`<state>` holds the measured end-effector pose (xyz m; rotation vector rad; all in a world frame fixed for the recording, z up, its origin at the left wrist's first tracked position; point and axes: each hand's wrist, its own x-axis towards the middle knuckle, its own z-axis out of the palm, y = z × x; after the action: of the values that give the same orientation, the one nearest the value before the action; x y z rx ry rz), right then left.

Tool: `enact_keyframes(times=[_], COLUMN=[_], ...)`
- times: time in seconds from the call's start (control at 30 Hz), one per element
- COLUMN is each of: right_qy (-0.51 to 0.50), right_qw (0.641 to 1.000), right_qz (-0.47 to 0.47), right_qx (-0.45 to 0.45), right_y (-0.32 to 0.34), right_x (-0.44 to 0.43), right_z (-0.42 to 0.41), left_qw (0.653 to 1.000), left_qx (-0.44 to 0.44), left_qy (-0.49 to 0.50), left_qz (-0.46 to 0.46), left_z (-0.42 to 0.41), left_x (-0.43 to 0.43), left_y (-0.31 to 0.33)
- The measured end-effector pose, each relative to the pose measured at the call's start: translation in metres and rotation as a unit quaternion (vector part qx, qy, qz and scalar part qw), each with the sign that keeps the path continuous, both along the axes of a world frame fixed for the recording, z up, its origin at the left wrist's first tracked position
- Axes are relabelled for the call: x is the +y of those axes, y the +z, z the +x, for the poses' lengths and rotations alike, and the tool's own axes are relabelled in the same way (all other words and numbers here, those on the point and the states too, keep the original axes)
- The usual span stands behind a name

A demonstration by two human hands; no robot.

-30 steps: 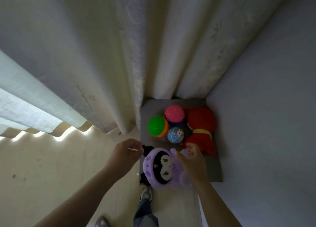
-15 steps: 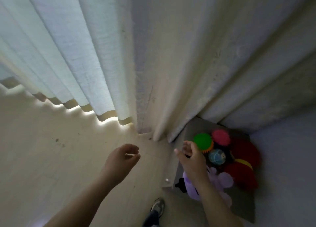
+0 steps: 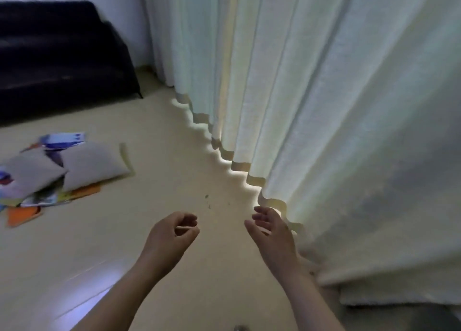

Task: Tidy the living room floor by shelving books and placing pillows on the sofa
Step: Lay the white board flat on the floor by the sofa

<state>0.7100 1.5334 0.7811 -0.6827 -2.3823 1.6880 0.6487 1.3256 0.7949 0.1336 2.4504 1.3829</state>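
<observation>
Across the pale floor (image 3: 154,136), at far left, 2 grey pillows (image 3: 92,164) lie side by side and touching, on top of a loose scatter of books (image 3: 62,138) with blue, white and orange covers; the blur is too strong to read any printing on them, and no brand or label can be made out anywhere. Behind that heap, against the wall at upper left, stands the dark sofa (image 3: 59,53), its seat bare, its near front edge well apart from the pillows. Cream curtains (image 3: 311,93) fill the right side, their scalloped hem running diagonally down the floor with light leaking beneath it. Between the hem and the pile the floor lies open. Near the bottom, the left hand (image 3: 172,238) is loosely curled, thumb touching fingertips, holding nothing visible; the right hand (image 3: 272,233) is open with fingers slightly bent, empty, just beside the curtain hem.
</observation>
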Motion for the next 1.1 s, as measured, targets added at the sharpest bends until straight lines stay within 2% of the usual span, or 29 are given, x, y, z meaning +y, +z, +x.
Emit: enact_keyframes(times=[0.23, 0.5, 0.73, 1.1], right_qy=[0.167, 0.296, 0.379, 0.453], right_qw=[0.985, 0.952, 0.922, 0.889], right_qz=[0.015, -0.011, -0.023, -0.023], right_qx=[0.033, 0.070, 0.072, 0.067], right_y=[0.021, 0.029, 0.036, 0.027], right_x=[-0.111, -0.218, -0.294, -0.435], right_z=[-0.109, -0.232, -0.319, -0.393], left_qw=[0.985, 0.952, 0.919, 0.879], left_qx=[0.012, 0.035, 0.049, 0.047], left_qy=[0.168, 0.303, 0.390, 0.470], left_qz=[0.023, 0.019, 0.029, 0.069], left_z=[-0.032, -0.098, -0.154, -0.204], left_x=[-0.114, -0.200, -0.257, -0.380], left_y=[0.012, 0.031, 0.043, 0.022])
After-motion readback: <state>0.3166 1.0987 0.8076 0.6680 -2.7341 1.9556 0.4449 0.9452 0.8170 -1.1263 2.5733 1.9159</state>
